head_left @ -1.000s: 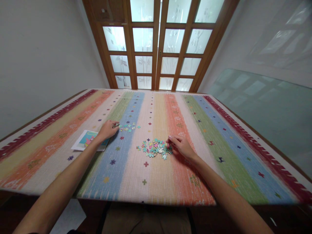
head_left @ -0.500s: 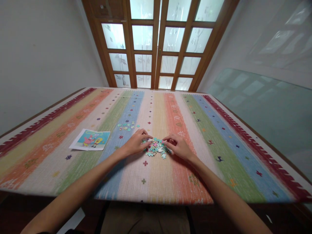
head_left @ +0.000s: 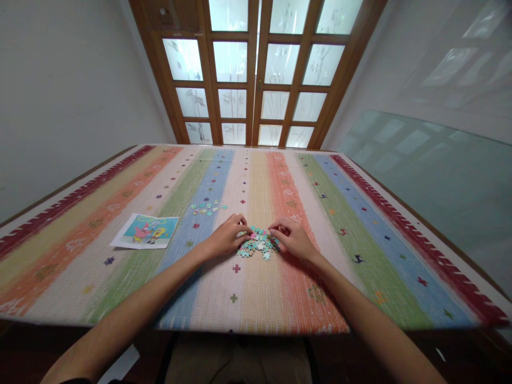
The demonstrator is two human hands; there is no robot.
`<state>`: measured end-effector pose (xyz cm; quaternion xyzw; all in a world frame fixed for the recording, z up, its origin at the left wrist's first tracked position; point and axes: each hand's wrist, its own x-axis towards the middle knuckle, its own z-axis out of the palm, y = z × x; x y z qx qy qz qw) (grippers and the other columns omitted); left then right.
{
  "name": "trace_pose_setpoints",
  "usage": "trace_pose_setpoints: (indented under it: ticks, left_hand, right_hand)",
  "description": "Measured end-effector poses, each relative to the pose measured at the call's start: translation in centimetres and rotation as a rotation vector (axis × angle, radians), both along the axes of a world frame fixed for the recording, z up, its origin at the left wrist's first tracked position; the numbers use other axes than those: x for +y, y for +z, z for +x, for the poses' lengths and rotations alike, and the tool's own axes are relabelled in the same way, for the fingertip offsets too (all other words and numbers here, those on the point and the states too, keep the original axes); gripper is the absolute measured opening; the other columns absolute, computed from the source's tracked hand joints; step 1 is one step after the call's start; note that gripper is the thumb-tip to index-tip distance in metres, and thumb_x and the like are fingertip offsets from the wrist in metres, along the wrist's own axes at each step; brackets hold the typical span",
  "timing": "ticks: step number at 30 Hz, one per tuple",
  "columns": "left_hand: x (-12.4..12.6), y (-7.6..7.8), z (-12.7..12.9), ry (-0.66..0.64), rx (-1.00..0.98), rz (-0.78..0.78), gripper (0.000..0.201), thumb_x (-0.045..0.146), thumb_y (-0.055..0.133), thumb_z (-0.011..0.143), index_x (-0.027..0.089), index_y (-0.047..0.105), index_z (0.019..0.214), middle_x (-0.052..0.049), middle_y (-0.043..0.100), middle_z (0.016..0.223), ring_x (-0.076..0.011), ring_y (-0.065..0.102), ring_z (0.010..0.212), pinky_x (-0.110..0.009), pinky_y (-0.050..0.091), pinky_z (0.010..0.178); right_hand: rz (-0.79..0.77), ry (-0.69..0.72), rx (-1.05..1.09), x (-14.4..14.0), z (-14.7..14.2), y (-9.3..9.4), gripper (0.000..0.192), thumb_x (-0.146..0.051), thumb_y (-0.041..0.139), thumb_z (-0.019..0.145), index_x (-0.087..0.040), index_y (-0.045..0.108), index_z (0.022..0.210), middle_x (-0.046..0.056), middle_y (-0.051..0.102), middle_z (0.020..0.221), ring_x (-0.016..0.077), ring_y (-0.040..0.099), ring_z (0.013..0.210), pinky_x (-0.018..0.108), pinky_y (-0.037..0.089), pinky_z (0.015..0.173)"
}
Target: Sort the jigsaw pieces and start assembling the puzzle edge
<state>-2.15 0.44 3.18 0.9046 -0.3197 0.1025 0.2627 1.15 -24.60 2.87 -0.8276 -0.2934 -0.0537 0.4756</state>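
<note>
I see both hands on a small pile of puzzle pieces (head_left: 258, 245), which lies on the striped cloth (head_left: 256, 288) near the middle of the table, on the beige stripe beside the orange one. My left hand (head_left: 227, 237) rests at the left edge of the pile, with the fingers bent and their tips touching the pieces. My right hand (head_left: 292, 239) rests at the right edge, fingers curled in the same way, tips on the pieces. I cannot tell if either hand really pinches a piece or only touches; the pieces are too small. The two hands are near each other, with the pile between them.

Farther away to the left, a few loose pieces (head_left: 207, 208) lie spread on the blue stripe. A printed cartoon picture (head_left: 145, 231) lies flat on the cloth, well apart from the pile. Behind the table stands a wooden door with frosted glass panes (head_left: 256, 80).
</note>
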Motion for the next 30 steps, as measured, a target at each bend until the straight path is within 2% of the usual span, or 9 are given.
trace_pose_setpoints:
  ticks: [11,15,19,26,30]
  left_hand:
    - [0.2,-0.1,-0.1,0.032,0.000,-0.031,0.015,0.024,0.061,0.095,0.022,0.075,0.095,-0.007,0.062,0.097,-0.0211,0.059,0.094,-0.036,0.050,0.085]
    - [0.6,0.1,-0.2,0.030,-0.004,-0.017,0.014,0.022,0.062,0.093,0.022,0.076,0.094,-0.007,0.062,0.095,-0.0211,0.059,0.093,-0.035,0.050,0.084]
    - [1.0,0.1,-0.3,0.046,-0.014,-0.006,0.017,0.021,0.059,0.094,0.022,0.076,0.096,-0.007,0.062,0.094,-0.0211,0.059,0.091,-0.035,0.050,0.083]
    - [0.0,0.2,-1.6,0.006,0.036,-0.064,0.023,0.025,0.056,0.096,0.023,0.073,0.111,-0.007,0.063,0.097,-0.0214,0.059,0.094,-0.036,0.051,0.084]
    - [-1.0,0.4,-1.9,-0.016,0.082,-0.002,0.026,0.026,0.055,0.096,0.022,0.072,0.115,-0.008,0.062,0.101,-0.0219,0.059,0.097,-0.037,0.050,0.088]
  right_hand:
    - [-0.029,0.014,-0.009,0.0,0.0,0.0,0.016,-0.030,0.062,0.088,-0.021,0.071,0.078,0.003,0.065,0.075,0.0174,0.053,0.067,0.032,0.042,0.066]
    - [-0.134,0.065,-0.052,-0.3,0.0,0.0,0.016,-0.025,0.061,0.090,-0.019,0.076,0.089,0.006,0.065,0.083,0.0194,0.057,0.076,0.034,0.044,0.073]
    - [-0.262,0.159,-0.074,-0.5,-0.1,0.0,0.028,-0.012,0.054,0.090,-0.021,0.080,0.098,0.007,0.063,0.092,0.0205,0.058,0.086,0.035,0.045,0.081]
    - [-0.325,0.179,-0.127,-0.6,0.1,-0.6,0.034,-0.009,0.052,0.092,-0.020,0.079,0.109,0.008,0.060,0.095,0.0218,0.057,0.092,0.036,0.046,0.086]
    - [-0.321,0.239,-0.130,-0.6,0.1,-0.8,0.035,-0.008,0.052,0.091,-0.021,0.078,0.111,0.008,0.059,0.098,0.0208,0.057,0.094,0.035,0.046,0.087]
